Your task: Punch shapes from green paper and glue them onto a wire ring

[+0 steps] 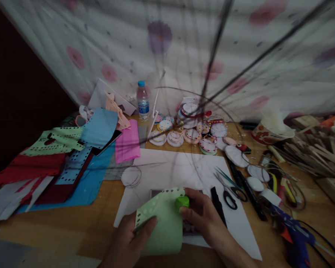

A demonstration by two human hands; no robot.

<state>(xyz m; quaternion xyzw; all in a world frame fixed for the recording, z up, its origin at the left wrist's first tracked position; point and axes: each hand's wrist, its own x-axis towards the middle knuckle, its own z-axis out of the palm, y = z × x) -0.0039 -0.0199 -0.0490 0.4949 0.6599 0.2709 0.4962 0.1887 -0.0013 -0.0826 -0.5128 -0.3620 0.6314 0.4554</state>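
Note:
My left hand (128, 236) grips a sheet of light green paper (166, 232) by its left side, thumb on top. Small punched holes run along the sheet's upper edges, and the paper bends over toward me. At its upper right corner, my right hand (208, 219) has thumb and fingers closed around a bright green paper punch (182, 202). The punch touches the paper's edge; its far side is hidden by my fingers. Beneath both hands lies a large white sheet (167, 163), with a dark, shallow box (194, 227) partly covered by the green paper.
Scissors (229, 197) and a black cutter (218, 204) lie right of my hands, with a blue glue gun (293, 230) farther right. Coloured papers (97, 126) pile up at the left. Behind stand a water bottle (143, 102) and several decorated paper discs (174, 137).

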